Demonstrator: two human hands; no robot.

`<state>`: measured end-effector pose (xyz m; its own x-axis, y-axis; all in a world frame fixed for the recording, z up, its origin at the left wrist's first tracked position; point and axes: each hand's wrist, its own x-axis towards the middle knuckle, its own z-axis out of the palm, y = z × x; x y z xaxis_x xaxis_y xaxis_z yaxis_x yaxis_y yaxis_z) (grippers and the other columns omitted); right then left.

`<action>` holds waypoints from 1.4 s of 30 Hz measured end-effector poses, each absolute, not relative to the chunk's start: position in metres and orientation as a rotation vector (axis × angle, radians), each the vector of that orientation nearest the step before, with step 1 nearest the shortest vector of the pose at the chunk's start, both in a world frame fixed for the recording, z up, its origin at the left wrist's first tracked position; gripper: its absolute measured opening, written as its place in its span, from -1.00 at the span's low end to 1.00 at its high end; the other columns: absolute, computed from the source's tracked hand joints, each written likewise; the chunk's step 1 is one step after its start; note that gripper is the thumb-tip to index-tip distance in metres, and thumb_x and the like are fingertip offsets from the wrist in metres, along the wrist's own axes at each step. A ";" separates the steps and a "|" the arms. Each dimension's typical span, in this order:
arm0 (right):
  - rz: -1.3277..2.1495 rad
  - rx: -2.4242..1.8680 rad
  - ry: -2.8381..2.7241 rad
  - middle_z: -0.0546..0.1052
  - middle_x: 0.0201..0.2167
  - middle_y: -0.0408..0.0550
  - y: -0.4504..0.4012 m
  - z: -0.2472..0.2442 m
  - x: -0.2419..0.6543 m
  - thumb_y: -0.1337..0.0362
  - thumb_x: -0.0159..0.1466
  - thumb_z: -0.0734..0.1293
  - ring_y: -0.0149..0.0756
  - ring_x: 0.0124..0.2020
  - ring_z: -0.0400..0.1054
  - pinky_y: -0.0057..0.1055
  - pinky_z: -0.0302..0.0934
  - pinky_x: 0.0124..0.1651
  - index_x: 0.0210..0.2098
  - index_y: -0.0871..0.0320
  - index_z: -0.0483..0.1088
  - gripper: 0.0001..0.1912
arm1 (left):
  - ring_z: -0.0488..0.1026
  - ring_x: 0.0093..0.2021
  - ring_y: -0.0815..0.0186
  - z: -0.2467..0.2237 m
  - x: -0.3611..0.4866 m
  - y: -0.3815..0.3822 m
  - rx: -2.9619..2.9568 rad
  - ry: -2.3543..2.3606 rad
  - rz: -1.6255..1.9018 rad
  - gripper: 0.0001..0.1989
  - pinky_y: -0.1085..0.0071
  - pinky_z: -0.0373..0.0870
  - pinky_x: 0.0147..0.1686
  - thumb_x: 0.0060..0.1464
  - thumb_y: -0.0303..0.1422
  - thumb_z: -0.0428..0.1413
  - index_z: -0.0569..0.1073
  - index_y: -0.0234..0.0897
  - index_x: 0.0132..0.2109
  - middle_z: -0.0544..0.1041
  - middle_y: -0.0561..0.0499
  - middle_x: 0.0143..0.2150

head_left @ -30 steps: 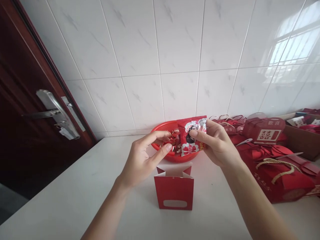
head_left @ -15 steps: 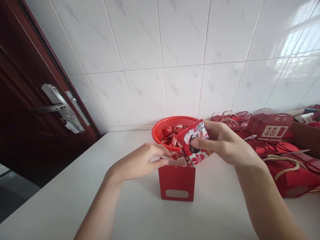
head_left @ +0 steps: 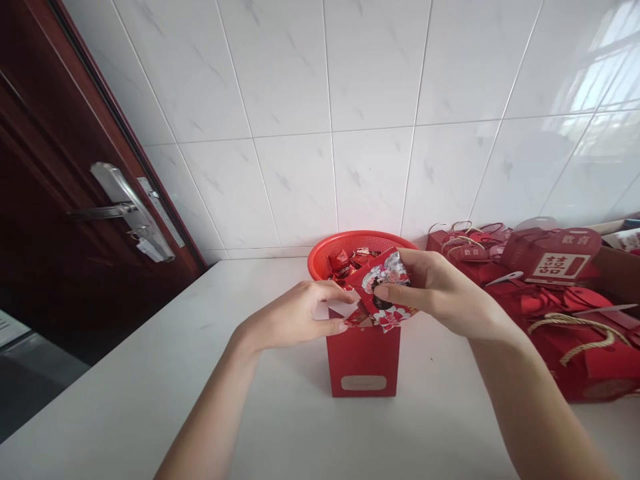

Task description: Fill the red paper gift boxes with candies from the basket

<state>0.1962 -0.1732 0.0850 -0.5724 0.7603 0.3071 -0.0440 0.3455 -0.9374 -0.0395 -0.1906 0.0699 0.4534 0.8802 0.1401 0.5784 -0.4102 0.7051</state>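
Observation:
A red gift box (head_left: 363, 360) stands upright on the white table with its top open and a pale label low on its front. My left hand (head_left: 300, 312) is at the box's upper left edge, its thumb by the front rim and its fingers curled over the opening; part of this grip is hidden. A shiny red printed packet (head_left: 383, 287) is pinched in my right hand (head_left: 437, 290), thumb on its front. The packet is tilted above the box opening, its lower end at the rim. Behind it, a red plastic basket (head_left: 318, 257) contains small red-wrapped candies (head_left: 341, 260).
Several red gift boxes (head_left: 563, 257), some with rope handles (head_left: 585, 327), crowd the table's right side. The white table (head_left: 240, 407) meets a tiled wall (head_left: 295, 187). On the left is a dark red door (head_left: 45, 160) with a metal handle (head_left: 107, 212).
My right hand has brought the packet slightly down and left over the box. My left hand has shifted right along the rim, closer to the packet. The view has moved slightly.

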 end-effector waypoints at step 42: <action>1.536 -0.525 -1.368 0.60 -0.38 -0.11 -0.141 0.073 0.196 0.22 0.08 0.55 -0.29 -0.35 0.50 -0.37 0.38 -0.22 -0.34 0.13 0.52 -0.80 | 0.52 -0.01 0.13 0.066 -0.019 -0.186 2.071 1.046 1.060 -0.75 0.31 0.44 0.01 0.17 -0.20 0.20 0.60 -0.24 -0.08 0.62 -0.06 -0.08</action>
<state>0.1963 -0.1406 0.0732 -0.4312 0.8591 0.2758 -0.3733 0.1084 -0.9214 -0.0191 -0.1859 0.0663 0.3760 0.8409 0.3891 0.3780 -0.5226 0.7642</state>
